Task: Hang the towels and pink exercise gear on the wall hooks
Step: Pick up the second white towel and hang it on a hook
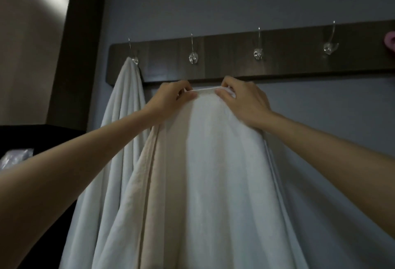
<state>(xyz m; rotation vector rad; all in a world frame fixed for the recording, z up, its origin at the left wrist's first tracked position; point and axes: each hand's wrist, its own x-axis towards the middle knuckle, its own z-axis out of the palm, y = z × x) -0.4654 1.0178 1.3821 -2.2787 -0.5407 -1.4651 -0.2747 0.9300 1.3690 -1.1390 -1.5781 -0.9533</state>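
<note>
Held towel: a big white towel (213, 172) hangs down from both hands in front of the wall. Its top edge is just under the rail, below the gap between the second hook and the third hook. It is not on a hook. Its left fold looks cream.
Left grip (171, 97): the person's left hand pinches the left end of the towel's top edge with curled fingers and thumb.
Right grip (241, 102): the right hand pinches the right end of the same edge, near the left grip.
Hung towel (126, 97): another white towel hangs from the first hook (134, 59), just beside the held one.
Pink gear (390, 43): a bit of something pink shows at the far right of the rail. It is cut off by the edge.
Hooks: the second hook (193, 57), third hook (258, 54) and fourth hook (330, 47) are clear and bare.
Rail (224, 67): a long dark wood board on the grey wall (235, 1).
Far left: a dark door frame (79, 44), and low down a crinkly plastic bag (15, 157).
</note>
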